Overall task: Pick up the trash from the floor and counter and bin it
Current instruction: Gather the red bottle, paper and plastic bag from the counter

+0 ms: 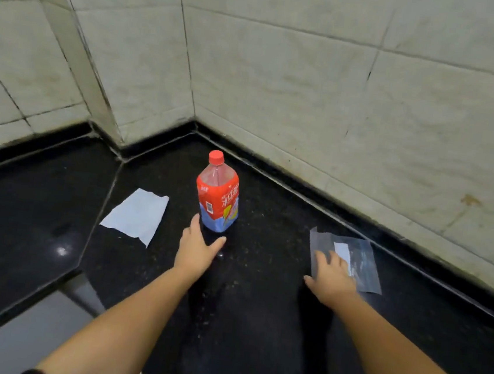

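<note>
A black speckled stone counter [255, 325] fills the lower part of the view, running into a corner of pale, stained wall tiles [326, 88]. Its polished surface reflects a ceiling light at the left.

The biggest piece of trash is a plastic bottle [219, 194] standing upright near the corner, its long axis vertical and its red cap [216, 157] pointing up. It is clear at the shoulder, with a red wrap label carrying white lettering and a barcode, fading to pale blue at the base. It looks empty, though the label hides most of the inside.

To the left of the bottle, apart from it, a white paper towel [136, 215] lies flat with ragged edges, its long side running diagonally toward the corner. To the right, close to the wall's black edge strip, a clear plastic wrapper [363, 260] lies flat with a small white patch on it.

The left hand [198, 250] is open, thumb and fingers spread in a wide V just short of the bottle's base, not yet closed on it. The right hand [332, 279] is open, palm down, fingers splayed on the near edge of the wrapper, pressing rather than gripping.

Nothing stands between either hand and its target.
</note>
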A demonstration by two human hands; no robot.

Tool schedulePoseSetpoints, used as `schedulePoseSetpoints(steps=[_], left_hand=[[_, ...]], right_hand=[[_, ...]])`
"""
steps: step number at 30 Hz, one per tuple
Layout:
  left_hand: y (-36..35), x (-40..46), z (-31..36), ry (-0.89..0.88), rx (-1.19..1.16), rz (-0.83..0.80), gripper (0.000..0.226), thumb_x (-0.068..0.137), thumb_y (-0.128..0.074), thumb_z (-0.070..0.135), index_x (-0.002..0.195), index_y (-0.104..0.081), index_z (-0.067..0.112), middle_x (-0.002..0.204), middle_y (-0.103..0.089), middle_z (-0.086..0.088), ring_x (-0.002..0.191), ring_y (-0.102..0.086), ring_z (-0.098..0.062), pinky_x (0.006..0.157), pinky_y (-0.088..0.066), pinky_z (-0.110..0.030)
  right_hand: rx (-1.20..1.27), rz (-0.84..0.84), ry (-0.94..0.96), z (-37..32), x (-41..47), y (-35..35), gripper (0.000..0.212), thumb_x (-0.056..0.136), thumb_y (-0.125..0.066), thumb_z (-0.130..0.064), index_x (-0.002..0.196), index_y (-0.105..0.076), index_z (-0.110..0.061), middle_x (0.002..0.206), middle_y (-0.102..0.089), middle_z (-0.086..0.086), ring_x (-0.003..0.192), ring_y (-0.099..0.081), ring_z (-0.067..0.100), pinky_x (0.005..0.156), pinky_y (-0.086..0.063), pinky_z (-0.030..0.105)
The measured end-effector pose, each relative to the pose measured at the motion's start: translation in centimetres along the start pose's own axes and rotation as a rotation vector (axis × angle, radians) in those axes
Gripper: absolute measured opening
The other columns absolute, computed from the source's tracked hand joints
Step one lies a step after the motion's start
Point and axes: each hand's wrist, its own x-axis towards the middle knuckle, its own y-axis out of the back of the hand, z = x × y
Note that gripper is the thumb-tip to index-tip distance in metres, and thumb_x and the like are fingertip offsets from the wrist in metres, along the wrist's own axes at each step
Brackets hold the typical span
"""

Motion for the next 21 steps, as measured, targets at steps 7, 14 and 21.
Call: schedulePoseSetpoints(steps=[7,14,21], left_hand=[[-1.3,7.6,0.9,-0.073,-0.185,0.167,0.115,0.070,-0.082,0.030,0.153,-0.005,0.015,0.156,-0.025,-0.016,0.145,-0.027,-0.031,0.117,-0.029,-0.047],[-2.1,8.5,1.3,-0.075,-0.274,0.216,0.090,0.064,-0.085,0.026,0.137,-0.035,0.011,0.138,-0.047,-0.011,0.129,-0.048,-0.027,0.108,-0.043,-0.047],[3.9,4.2,-1.5,-0.074,-0.336,0.276,0.083,0.058,-0.081,0.038,0.127,-0.043,0.014,0.128,-0.056,-0.008,0.118,-0.058,-0.023,0.099,-0.051,-0.047]], right_hand=[[0.034,0.017,-0.182,1.0,4.0,-2.0,0.052,0.089,-0.050,-0.045,0.136,-0.036,-0.028,0.145,-0.030,0.006,0.135,-0.028,0.032,0.103,-0.037,0.054],[-0.141,0.135,-0.111,2.2,4.0,-1.8,0.043,0.095,-0.040,-0.006,0.136,-0.043,-0.017,0.136,-0.044,0.010,0.123,-0.043,0.034,0.096,-0.047,0.045],[-0.045,0.073,0.031,-2.8,4.3,1.9,0.025,0.094,-0.042,-0.010,0.114,-0.056,-0.013,0.120,-0.062,0.014,0.109,-0.060,0.033,0.082,-0.049,0.038]])
